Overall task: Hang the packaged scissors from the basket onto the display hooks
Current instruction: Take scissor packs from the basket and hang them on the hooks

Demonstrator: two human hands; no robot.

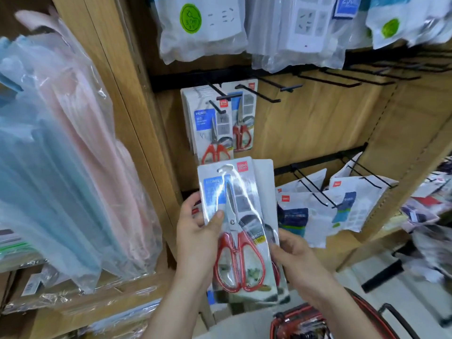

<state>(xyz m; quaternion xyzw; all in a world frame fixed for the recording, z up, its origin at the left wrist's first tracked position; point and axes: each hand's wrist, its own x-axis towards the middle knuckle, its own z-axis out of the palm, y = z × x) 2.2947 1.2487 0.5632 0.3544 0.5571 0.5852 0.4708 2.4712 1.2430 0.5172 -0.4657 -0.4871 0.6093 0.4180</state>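
I hold a small stack of packaged scissors (241, 223) upright in front of the shelf; the front pack shows red handles under clear plastic. My left hand (195, 231) grips the stack's left edge, thumb on the front. My right hand (293, 253) holds its right edge lower down. Above the stack, more scissor packs (215, 128) hang on two black display hooks (259, 94) at the left end of the rail. The red-rimmed basket (318, 321) lies at the bottom right, partly hidden by my right forearm.
Empty black hooks (327, 79) run along the rail to the right. White bagged goods (200, 28) hang above, and white packs (342, 206) on a lower rail at right. Pink and blue plastic-wrapped items (61, 155) fill the left side beside a wooden upright.
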